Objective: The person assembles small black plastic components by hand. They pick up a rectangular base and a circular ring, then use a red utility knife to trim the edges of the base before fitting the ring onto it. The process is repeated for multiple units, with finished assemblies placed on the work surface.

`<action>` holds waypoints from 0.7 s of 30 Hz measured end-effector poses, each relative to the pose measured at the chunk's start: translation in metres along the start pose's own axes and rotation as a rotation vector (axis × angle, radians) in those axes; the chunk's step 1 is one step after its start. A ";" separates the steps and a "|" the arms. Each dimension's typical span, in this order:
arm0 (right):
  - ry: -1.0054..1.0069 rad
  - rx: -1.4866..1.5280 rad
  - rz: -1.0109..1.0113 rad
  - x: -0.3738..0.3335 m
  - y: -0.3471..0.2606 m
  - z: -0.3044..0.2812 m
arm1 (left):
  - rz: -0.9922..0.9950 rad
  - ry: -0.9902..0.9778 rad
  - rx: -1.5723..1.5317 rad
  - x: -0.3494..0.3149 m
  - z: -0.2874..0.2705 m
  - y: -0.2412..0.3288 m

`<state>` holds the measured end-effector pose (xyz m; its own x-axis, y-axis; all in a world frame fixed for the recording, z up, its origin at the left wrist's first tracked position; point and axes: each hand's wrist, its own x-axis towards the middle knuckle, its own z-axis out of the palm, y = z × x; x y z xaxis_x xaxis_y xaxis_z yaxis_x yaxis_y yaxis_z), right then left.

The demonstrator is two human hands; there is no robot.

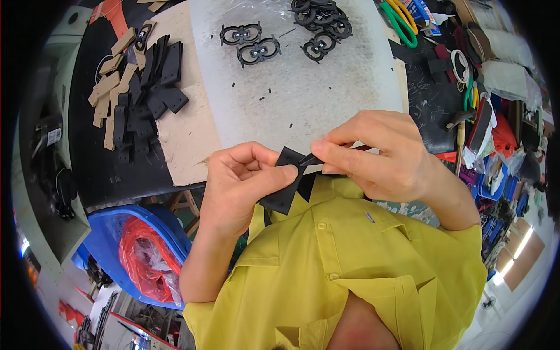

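My left hand (pixel 245 181) pinches a flat black rectangular piece (pixel 282 189) with small holes between thumb and fingers. It is tilted, just past the table's near edge. My right hand (pixel 379 153) is closed round dark tweezers (pixel 309 158), whose points touch or nearly touch the upper right edge of the black piece. Whether the points grip anything is too small to tell. Ahead on the white sheet (pixel 268 111) lie black double-ring parts (pixel 258 51) with small metal pieces at their middles.
Similar black pieces (pixel 137 119) and tan pieces (pixel 105 87) are heaped at the left. More black ring parts (pixel 324 20) are piled at the far side. Tiny black scraps (pixel 269 91) dot the sheet. A blue bin (pixel 108 233) with a red bag stands at the lower left. Green rings (pixel 402 29) and a hammer (pixel 459 119) lie right.
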<state>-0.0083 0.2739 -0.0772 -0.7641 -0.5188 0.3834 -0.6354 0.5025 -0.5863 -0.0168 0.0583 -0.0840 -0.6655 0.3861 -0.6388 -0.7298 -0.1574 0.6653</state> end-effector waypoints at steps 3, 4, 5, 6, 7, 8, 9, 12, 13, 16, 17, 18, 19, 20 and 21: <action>-0.054 0.053 -0.029 0.002 0.005 -0.003 | -0.061 -0.088 -0.023 0.000 -0.003 0.006; -0.070 0.074 -0.027 0.003 0.005 -0.004 | -0.043 -0.078 -0.004 0.000 -0.002 0.006; -0.085 0.095 -0.025 0.004 0.005 -0.005 | -0.026 -0.068 0.016 0.000 -0.001 0.005; -0.156 0.105 0.015 0.005 0.005 -0.007 | -0.009 -0.058 0.036 -0.001 0.000 0.004; -0.224 0.114 0.060 0.004 0.005 -0.010 | 0.033 -0.046 0.162 -0.002 0.002 0.004; -0.292 0.123 0.105 0.003 0.005 -0.012 | 0.075 -0.034 0.289 -0.005 0.003 0.005; -0.312 0.220 0.208 0.004 0.007 -0.011 | 0.117 -0.022 0.414 -0.008 0.005 0.005; -0.404 0.550 0.627 0.010 0.010 -0.010 | 0.526 -0.007 0.817 -0.009 0.009 0.003; -0.456 0.684 0.836 0.019 0.008 -0.016 | 0.647 0.048 0.918 -0.010 0.012 0.003; -0.191 0.614 0.696 0.011 0.000 -0.011 | 0.256 0.118 0.266 0.003 0.002 0.010; -0.082 0.434 0.530 0.010 -0.006 -0.010 | 0.220 0.096 0.163 0.011 -0.009 0.007; 0.027 0.254 0.362 0.010 -0.008 -0.008 | 0.225 0.086 0.129 0.014 -0.017 0.003; 0.038 0.111 0.168 0.008 -0.008 -0.003 | 0.241 0.077 0.084 0.016 -0.016 0.000; 0.052 0.119 0.128 0.006 -0.009 0.004 | 0.258 0.066 0.039 0.016 -0.015 -0.001; 0.067 0.128 0.089 0.003 -0.012 0.013 | 0.251 0.062 0.047 0.015 -0.014 -0.001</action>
<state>-0.0015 0.2567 -0.0782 -0.8252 -0.4264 0.3704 -0.5488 0.4502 -0.7043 -0.0284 0.0513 -0.0993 -0.8340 0.2834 -0.4733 -0.5338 -0.1978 0.8222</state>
